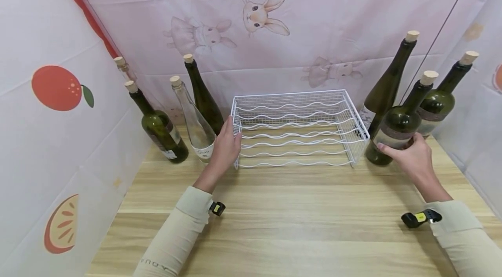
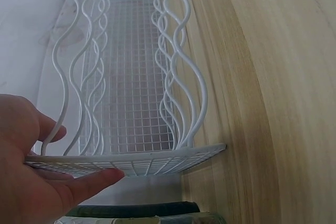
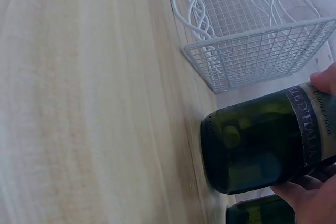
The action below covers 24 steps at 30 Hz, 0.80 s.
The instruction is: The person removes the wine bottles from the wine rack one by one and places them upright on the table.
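Observation:
A white wire wine rack (image 1: 290, 93) with wavy bars stands on the wooden table. My left hand (image 1: 225, 146) grips the upper edge of its left mesh end, fingers and thumb on opposite faces of the panel (image 2: 142, 163) in the left wrist view. At the rack's right, my right hand (image 1: 417, 161) holds a dark green wine bottle (image 1: 401, 118) round its labelled body. The bottle is corked and nearly upright. In the right wrist view its base (image 3: 223, 153) is close over the table, beside the rack's mesh end (image 3: 257, 51).
Behind the held bottle stand two more corked green bottles (image 1: 386, 83) near the wall. Left of the rack are a clear bottle (image 1: 192, 116), a tall dark green bottle (image 1: 203, 96), a shorter green bottle (image 1: 158, 129) and another clear bottle (image 1: 124, 68). Printed cloth walls enclose the table (image 1: 306, 220).

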{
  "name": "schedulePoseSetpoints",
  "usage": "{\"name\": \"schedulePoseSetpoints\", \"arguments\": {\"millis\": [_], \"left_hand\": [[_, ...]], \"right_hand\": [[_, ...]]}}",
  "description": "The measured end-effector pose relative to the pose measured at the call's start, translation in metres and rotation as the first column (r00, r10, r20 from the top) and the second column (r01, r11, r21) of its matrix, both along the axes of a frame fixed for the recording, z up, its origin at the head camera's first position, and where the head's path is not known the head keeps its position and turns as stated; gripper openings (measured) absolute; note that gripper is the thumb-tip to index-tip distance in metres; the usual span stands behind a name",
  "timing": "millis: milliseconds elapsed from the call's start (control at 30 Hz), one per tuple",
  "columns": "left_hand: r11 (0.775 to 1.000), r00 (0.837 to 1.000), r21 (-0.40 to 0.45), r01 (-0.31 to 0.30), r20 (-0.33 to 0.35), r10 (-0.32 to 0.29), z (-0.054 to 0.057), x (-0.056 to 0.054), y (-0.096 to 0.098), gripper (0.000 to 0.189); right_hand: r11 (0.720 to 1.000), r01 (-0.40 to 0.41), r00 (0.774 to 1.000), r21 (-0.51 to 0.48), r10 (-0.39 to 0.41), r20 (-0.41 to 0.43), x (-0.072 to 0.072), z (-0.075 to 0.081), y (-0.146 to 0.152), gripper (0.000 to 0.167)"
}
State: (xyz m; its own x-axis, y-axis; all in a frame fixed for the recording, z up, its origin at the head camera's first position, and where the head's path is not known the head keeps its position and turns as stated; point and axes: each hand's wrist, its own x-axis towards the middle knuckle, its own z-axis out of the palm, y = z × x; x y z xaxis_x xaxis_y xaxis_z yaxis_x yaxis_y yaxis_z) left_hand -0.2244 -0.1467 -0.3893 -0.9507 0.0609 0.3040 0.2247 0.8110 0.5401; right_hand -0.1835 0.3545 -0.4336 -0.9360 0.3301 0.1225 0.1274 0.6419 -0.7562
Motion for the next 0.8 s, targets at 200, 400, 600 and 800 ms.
{"name": "schedulePoseSetpoints", "arguments": {"millis": [200,400,600,800], "left_hand": [[1.000,0.999,-0.012,-0.002,-0.039,0.002,0.002,0.001,0.000,0.066],[1.000,0.999,-0.005,0.000,-0.042,0.000,0.002,0.001,0.001,0.066],[1.000,1.000,-0.001,-0.001,-0.013,0.001,0.001,0.001,0.000,0.066],[0.999,1.000,0.038,0.007,0.019,-0.007,0.002,0.001,-0.001,0.069]], "right_hand": [[1.000,-0.011,1.000,-0.007,0.011,0.019,-0.003,0.002,0.000,0.084],[0.999,-0.034,0.998,-0.010,0.035,0.044,-0.002,0.004,0.002,0.086],[0.996,-0.085,0.995,0.003,0.085,0.059,-0.002,0.005,0.005,0.088],[0.987,-0.158,0.986,0.031,0.156,0.060,-0.007,0.009,0.011,0.085]]}}
